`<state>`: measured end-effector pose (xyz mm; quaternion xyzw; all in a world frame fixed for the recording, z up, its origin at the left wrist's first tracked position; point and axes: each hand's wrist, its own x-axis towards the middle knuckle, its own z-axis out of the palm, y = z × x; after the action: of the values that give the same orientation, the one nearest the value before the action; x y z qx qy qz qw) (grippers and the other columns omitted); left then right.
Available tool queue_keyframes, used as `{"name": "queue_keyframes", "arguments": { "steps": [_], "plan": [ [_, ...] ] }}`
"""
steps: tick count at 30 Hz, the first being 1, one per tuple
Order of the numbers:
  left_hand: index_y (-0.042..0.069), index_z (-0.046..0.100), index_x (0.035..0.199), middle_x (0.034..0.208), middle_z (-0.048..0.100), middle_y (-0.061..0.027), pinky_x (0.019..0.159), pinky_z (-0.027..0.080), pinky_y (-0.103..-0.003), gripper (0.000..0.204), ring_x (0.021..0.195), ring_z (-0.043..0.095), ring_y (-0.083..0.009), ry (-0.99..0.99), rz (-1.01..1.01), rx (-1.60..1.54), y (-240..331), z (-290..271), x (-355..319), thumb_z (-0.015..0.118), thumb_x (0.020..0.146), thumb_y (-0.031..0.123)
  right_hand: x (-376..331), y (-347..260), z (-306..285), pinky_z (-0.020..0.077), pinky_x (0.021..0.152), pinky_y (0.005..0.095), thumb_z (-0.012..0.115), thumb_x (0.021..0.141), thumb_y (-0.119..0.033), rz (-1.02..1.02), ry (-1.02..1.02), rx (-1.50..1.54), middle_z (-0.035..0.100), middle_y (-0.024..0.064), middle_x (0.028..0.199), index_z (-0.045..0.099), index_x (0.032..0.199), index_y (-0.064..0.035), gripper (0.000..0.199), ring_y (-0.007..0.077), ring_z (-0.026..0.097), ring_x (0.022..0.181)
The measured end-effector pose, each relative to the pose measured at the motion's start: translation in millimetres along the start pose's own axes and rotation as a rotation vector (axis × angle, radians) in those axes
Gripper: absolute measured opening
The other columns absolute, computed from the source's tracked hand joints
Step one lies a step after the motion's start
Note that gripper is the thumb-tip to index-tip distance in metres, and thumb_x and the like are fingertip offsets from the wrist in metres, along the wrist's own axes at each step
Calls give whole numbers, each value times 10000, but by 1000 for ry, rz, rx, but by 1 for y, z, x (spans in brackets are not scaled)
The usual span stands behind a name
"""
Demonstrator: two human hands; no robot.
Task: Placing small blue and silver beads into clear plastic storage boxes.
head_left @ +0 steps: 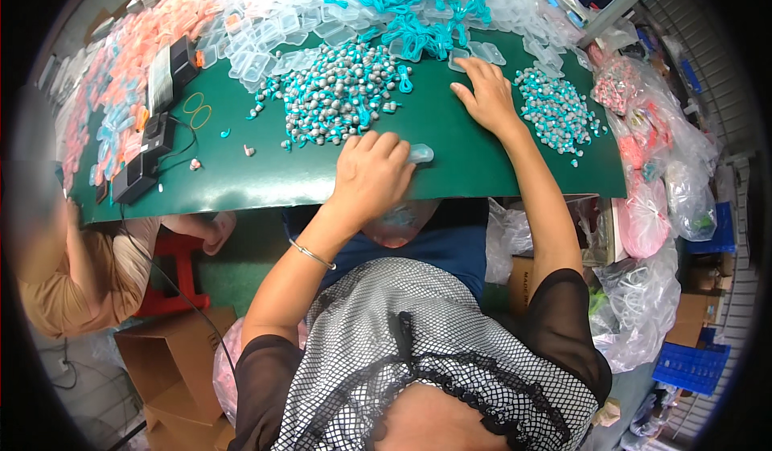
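My left hand (371, 174) is closed above the table's near edge, its fingers curled downward. A small clear plastic case (420, 154) shows right beside its knuckles; whether the fingers grip anything is hidden. My right hand (487, 95) reaches farther out, fingers stretched and apart. Its fingertips are at a clear plastic case (457, 59), with another open case (487, 53) just to the right. Between my hands and the far side lies a large heap of small grey-and-teal plugs (334, 97). A smaller heap of like pieces (556, 111) lies right of my right wrist.
Teal looped cords (418, 32) and many clear cases (265, 45) pile up at the back of the green table (257, 179). Black boxes (135, 179) with a cable stand left, near a seated person (72, 274). Stuffed plastic bags (643, 218) crowd the right side.
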<state>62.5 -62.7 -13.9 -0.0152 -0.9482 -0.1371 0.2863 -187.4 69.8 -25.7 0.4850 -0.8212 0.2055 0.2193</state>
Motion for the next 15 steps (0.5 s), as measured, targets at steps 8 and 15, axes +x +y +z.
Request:
{"name": "queue_keyframes", "arguments": {
  "steps": [8,15],
  "plan": [
    [70,604,1092,994,616,-101,770,486,-382,344,896,562,-291,41,-69,-42,2,15,-20,729,786,167,-22,-11,-1,445,815,426,749,785,-235,54,-91,124,601,65,975,607,802,-67,221,282,602,919],
    [27,625,1035,949,641,-135,762,490,-411,264,852,583,-327,391,-263,-69,-47,-43,-36,711,815,145,-63,-49,-36,443,838,409,710,728,-48,-106,-5,310,593,100,964,575,764,-46,140,292,595,906]
  ]
}}
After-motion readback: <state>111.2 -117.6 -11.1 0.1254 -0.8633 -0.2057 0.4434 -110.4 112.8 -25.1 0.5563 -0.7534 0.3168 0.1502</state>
